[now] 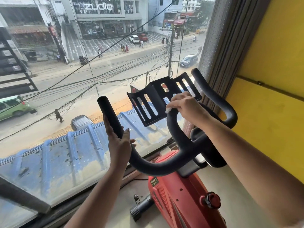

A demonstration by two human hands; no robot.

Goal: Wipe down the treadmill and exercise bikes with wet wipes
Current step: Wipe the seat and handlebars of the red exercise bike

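Doing the exercise bike (181, 203): left hand (118, 142) gripping the left handlebar (108, 111), right hand (184, 104) pressing a clutched wet wipe (168, 110) on the tray (148, 104). Next, I reckon, sweep across its slots.

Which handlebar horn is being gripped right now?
The left horn: the left hand grips it. The right horn is bare; the right hand holds the wipe at the tray.
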